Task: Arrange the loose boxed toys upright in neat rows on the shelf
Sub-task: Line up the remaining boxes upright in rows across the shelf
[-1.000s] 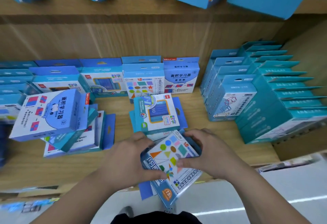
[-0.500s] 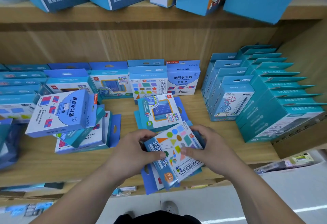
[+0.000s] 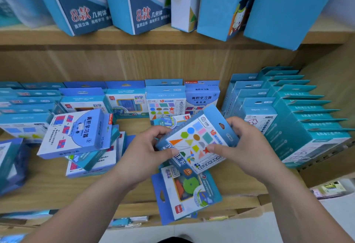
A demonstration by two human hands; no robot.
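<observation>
A blue and white shapes box printed with coloured shapes hangs tilted above the wooden shelf. My left hand grips its left edge and my right hand grips its right end by the hang tab. Under it, at the shelf's front edge, lies a flat box with a green disc. A loose pile topped by a red-and-blue squares box lies to the left. Another loose box peeks out behind my hands.
Upright boxes line the back of the shelf. Dense rows of teal boxes fill the right side, more stacked boxes the left. Tall blue boxes lean on the upper shelf. The floor shows below.
Both hands have lifted the shapes box up and back from the shelf's front edge, uncovering the green-disc box beneath. The view has moved closer to the shelf.
</observation>
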